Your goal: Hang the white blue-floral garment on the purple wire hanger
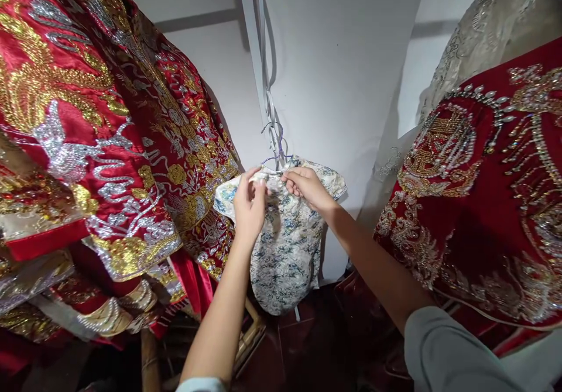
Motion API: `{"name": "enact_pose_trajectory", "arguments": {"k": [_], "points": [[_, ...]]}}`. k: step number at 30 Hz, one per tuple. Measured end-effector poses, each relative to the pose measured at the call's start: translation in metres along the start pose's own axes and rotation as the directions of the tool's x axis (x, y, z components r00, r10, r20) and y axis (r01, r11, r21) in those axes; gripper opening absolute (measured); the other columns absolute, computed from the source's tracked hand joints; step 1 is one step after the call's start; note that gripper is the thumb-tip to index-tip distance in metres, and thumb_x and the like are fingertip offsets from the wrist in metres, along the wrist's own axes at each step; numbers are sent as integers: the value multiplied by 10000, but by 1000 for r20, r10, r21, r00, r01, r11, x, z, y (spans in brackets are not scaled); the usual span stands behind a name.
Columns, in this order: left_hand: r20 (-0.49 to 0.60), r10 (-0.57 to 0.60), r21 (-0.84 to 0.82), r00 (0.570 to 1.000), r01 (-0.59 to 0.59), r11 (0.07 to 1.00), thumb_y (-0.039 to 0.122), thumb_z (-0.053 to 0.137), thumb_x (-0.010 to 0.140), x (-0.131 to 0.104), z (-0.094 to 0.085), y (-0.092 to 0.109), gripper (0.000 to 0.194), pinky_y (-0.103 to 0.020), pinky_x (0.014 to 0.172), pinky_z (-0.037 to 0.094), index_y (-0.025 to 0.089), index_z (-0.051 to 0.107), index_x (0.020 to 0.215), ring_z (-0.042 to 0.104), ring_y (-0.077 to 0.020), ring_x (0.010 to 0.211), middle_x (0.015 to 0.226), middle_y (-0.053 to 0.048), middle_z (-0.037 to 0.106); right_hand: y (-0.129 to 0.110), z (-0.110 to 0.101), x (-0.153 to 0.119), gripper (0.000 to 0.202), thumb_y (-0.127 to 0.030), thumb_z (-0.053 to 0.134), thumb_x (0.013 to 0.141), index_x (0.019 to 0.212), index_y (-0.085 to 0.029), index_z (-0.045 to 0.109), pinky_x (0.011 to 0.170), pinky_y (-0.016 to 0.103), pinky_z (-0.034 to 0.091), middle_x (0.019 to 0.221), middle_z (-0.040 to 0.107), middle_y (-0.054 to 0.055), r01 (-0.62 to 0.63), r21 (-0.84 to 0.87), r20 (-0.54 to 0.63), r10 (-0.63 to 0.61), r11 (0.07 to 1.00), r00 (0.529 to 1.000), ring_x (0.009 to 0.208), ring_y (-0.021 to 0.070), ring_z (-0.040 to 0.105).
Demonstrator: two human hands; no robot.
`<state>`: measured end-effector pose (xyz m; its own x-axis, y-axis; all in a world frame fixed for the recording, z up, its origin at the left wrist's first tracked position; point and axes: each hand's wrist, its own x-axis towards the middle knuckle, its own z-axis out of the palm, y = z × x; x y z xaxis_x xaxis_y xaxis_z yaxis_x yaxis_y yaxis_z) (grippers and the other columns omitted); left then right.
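Note:
In front of me a short-sleeved shirt (pixel 285 263), cream with a blue and green floral print, hangs on a thin purple wire hanger (pixel 281 153). My left hand (pixel 251 196) is at the left side of its collar, with the fingers bent and pinching the fabric near the neckline. On the other side of the neck opening, my right hand (pixel 305 184) has thumb and fingers closed on the collar edge. The exact grip of both hands is partly hidden by the fingers.
Red garments with gold and silver embroidery (pixel 162 111) hang close on the left. A beaded red garment (pixel 465 205) and a pale sheer one (pixel 478 41) hang on the right. White straps (pixel 263 58) run down the wall behind. Bamboo furniture (pixel 250 336) stands below.

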<state>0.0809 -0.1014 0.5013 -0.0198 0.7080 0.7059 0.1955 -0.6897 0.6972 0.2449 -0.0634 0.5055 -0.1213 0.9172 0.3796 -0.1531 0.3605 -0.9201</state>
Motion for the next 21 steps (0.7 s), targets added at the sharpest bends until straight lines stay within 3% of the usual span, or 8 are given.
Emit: {"name": "enact_pose_trajectory", "arguments": {"k": [3,5,7,11,14,18,19,21], "points": [[178,60,148,982,-87,985,385,498,986,26,9,-5,256,-241,583,344,192,647,1065,488,-136,597,667,17,553,0,1,-3,203,-338,595,868,766,-168,638,403,199,283,486,555,-40,41,-7,1,-41,999,999,394,74,407],[220,73,163,973,-110,981,391,528,970,30,16,-13,262,-238,562,307,182,614,837,433,-124,568,625,29,502,7,3,-4,198,-335,593,860,749,-176,632,423,209,299,481,547,-43,77,-39,-1,-77,996,997,405,82,413],[168,66,100,984,-84,991,394,568,947,28,22,-18,308,-238,545,283,184,535,724,388,-116,547,593,43,445,21,5,-4,206,-332,591,849,711,-182,621,442,222,311,469,527,-45,94,-95,-32,-98,991,995,417,94,417],[0,59,-12,998,-59,998,367,596,936,26,25,-18,314,-242,537,278,182,504,699,369,-109,546,595,53,416,63,8,-18,227,-325,600,822,630,-205,581,465,245,307,481,494,-43,13,-201,-79,-29,980,996,450,115,417],[-174,43,-4,984,-45,999,324,622,928,35,6,-23,271,-242,545,281,165,555,719,385,-102,566,625,47,460,91,8,-45,272,-286,606,789,542,-218,515,496,256,325,453,450,-48,-53,-226,-74,37,973,997,459,121,421],[-431,-93,-79,898,65,995,306,598,954,45,-45,-55,273,-236,600,335,153,568,730,412,-97,629,692,31,492,114,9,-90,291,-296,551,800,525,-225,490,509,272,343,432,443,-45,-98,-191,-75,85,977,994,438,127,424],[-451,-136,-118,882,92,989,320,552,980,45,-56,-66,312,-240,601,350,167,531,708,394,-99,608,668,36,460,118,10,-99,280,-304,543,805,539,-225,506,506,273,340,433,452,-43,-114,-161,-71,104,980,992,435,127,419],[-402,-215,-194,890,146,970,318,458,1020,38,-71,-89,374,-252,591,387,198,455,666,379,-110,555,588,46,384,123,14,-115,253,-318,546,801,567,-223,538,498,272,323,432,454,-43,-155,-66,-67,151,986,986,429,124,399]]}}
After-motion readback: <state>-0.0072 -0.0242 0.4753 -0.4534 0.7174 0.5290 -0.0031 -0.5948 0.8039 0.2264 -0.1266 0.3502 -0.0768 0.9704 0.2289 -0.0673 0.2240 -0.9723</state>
